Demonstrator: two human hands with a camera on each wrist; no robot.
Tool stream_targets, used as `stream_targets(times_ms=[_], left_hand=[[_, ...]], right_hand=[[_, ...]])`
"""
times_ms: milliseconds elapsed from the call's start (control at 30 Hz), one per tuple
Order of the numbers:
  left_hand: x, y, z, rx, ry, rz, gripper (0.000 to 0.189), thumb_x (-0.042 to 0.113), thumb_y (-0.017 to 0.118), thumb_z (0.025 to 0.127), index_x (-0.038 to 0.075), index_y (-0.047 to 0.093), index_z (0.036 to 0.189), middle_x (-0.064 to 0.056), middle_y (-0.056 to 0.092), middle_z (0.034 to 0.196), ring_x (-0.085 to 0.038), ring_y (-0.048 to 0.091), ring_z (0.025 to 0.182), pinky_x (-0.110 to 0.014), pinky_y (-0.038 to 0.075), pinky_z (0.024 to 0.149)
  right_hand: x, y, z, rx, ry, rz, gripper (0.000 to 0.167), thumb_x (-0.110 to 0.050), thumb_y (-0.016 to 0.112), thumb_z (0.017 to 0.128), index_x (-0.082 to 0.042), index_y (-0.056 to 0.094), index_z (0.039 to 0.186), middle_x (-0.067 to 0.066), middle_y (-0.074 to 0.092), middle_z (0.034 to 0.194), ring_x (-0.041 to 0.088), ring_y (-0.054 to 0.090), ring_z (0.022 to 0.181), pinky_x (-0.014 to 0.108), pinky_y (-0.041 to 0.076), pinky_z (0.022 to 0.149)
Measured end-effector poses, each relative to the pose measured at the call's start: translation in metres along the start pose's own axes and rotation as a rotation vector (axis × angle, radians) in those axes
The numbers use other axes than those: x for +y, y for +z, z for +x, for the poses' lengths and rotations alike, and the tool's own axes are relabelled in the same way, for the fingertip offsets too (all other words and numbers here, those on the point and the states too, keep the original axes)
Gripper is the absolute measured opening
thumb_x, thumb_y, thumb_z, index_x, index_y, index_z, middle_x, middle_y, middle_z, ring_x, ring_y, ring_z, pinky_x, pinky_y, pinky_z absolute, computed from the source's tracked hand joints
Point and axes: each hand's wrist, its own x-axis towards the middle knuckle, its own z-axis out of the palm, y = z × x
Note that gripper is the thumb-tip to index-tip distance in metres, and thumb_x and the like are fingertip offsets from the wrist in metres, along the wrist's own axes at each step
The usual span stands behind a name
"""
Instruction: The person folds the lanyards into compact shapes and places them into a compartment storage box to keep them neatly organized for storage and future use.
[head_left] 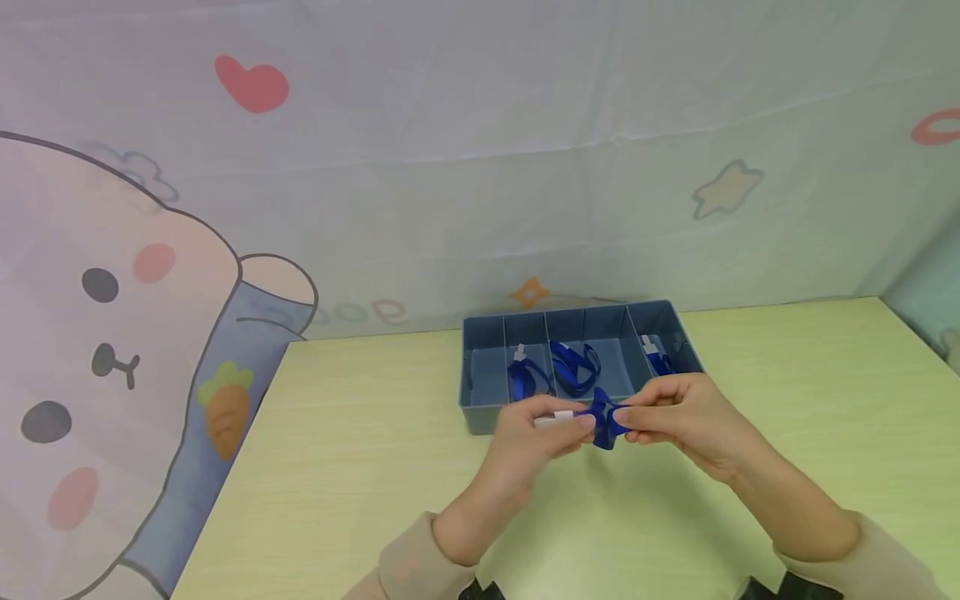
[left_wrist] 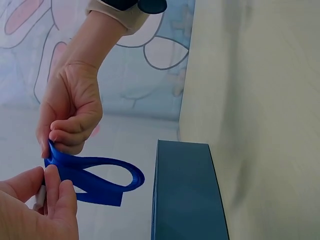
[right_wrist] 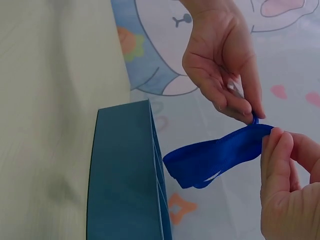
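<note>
A blue ribbon lanyard (head_left: 602, 419) with a white plastic clip (head_left: 553, 418) is held between both hands, just in front of a grey-blue tray. My left hand (head_left: 522, 446) pinches it at the clip end, thumb against fingertips. My right hand (head_left: 693, 421) pinches the blue ribbon between thumb and fingers. In the left wrist view the ribbon (left_wrist: 100, 182) hangs as a folded loop off the fingertips. The right wrist view shows the ribbon (right_wrist: 215, 155) as a broad folded strip; the clip is mostly hidden inside the left hand (right_wrist: 220, 65).
The divided tray (head_left: 480, 419) stands at the table's back edge. Inside lie more blue lanyards: one with a white clip (head_left: 519, 354) left of centre, a coiled one (head_left: 576, 368) in the wide middle section, another (head_left: 660, 360) at right. A printed cloth (head_left: 420, 167) hangs behind.
</note>
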Motion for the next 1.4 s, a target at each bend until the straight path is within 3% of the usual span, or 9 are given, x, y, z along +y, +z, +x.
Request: stream_targets(times_ms=[433, 633, 767, 967, 1067, 1267, 1400], left_hand=[[-0.002, 0.008, -0.002, -0.001, 0.013, -0.042, 0.021, 0.004, 0.070, 0.081, -0.008, 0.067, 0.098, -0.011, 0.065, 0.092, -0.019, 0.068, 0.077, -0.038, 0.054, 0.079], [-0.004, 0.009, -0.002, 0.007, 0.031, -0.042, 0.022, 0.003, 0.070, 0.081, -0.008, 0.068, 0.099, -0.011, 0.066, 0.089, -0.017, 0.066, 0.078, -0.036, 0.054, 0.078], [-0.005, 0.010, -0.002, 0.014, 0.039, -0.044, 0.022, 0.002, 0.069, 0.081, -0.008, 0.068, 0.100, -0.011, 0.066, 0.090, -0.016, 0.066, 0.079, -0.035, 0.055, 0.077], [-0.006, 0.009, -0.002, 0.016, 0.047, -0.058, 0.023, 0.001, 0.069, 0.081, -0.008, 0.068, 0.103, -0.013, 0.065, 0.095, -0.016, 0.065, 0.080, -0.034, 0.055, 0.077], [-0.006, 0.010, -0.003, 0.010, 0.051, -0.072, 0.025, 0.001, 0.068, 0.082, -0.008, 0.066, 0.105, -0.013, 0.064, 0.098, -0.016, 0.064, 0.082, -0.034, 0.055, 0.077], [-0.006, 0.013, -0.003, 0.020, 0.053, -0.109, 0.025, 0.002, 0.068, 0.083, -0.011, 0.065, 0.104, -0.011, 0.064, 0.095, -0.016, 0.064, 0.080, -0.034, 0.055, 0.077], [-0.006, 0.014, -0.003, 0.040, 0.050, -0.109, 0.024, 0.005, 0.069, 0.083, -0.010, 0.066, 0.102, -0.012, 0.067, 0.091, -0.017, 0.066, 0.079, -0.034, 0.054, 0.078]], right_hand=[[0.003, 0.008, 0.003, -0.003, -0.015, -0.039, 0.014, -0.001, 0.067, 0.083, -0.012, 0.074, 0.079, 0.005, 0.071, 0.079, 0.015, 0.068, 0.069, 0.026, 0.056, 0.067], [0.005, 0.008, 0.002, -0.003, -0.020, -0.051, 0.015, -0.003, 0.065, 0.086, -0.014, 0.075, 0.084, 0.004, 0.071, 0.083, 0.015, 0.068, 0.072, 0.026, 0.055, 0.069], [0.005, 0.005, 0.001, -0.031, -0.031, -0.058, 0.012, -0.004, 0.063, 0.088, -0.004, 0.073, 0.094, 0.004, 0.071, 0.088, 0.015, 0.068, 0.077, 0.027, 0.055, 0.073], [0.006, 0.003, 0.001, -0.063, -0.020, -0.105, 0.026, -0.005, 0.062, 0.089, 0.013, 0.062, 0.108, 0.005, 0.070, 0.093, 0.015, 0.068, 0.083, 0.029, 0.053, 0.078], [0.007, 0.005, 0.002, -0.034, -0.033, -0.139, 0.026, -0.004, 0.064, 0.087, 0.013, 0.063, 0.107, 0.004, 0.071, 0.092, 0.016, 0.068, 0.083, 0.031, 0.054, 0.078], [0.009, 0.016, 0.000, 0.130, -0.067, -0.289, 0.027, -0.010, 0.072, 0.081, 0.010, 0.067, 0.099, 0.005, 0.071, 0.084, 0.018, 0.067, 0.074, 0.031, 0.056, 0.072], [0.010, 0.024, 0.001, 0.192, -0.150, -0.429, 0.018, -0.013, 0.075, 0.079, 0.001, 0.073, 0.090, 0.007, 0.068, 0.080, 0.019, 0.063, 0.070, 0.030, 0.055, 0.064]])
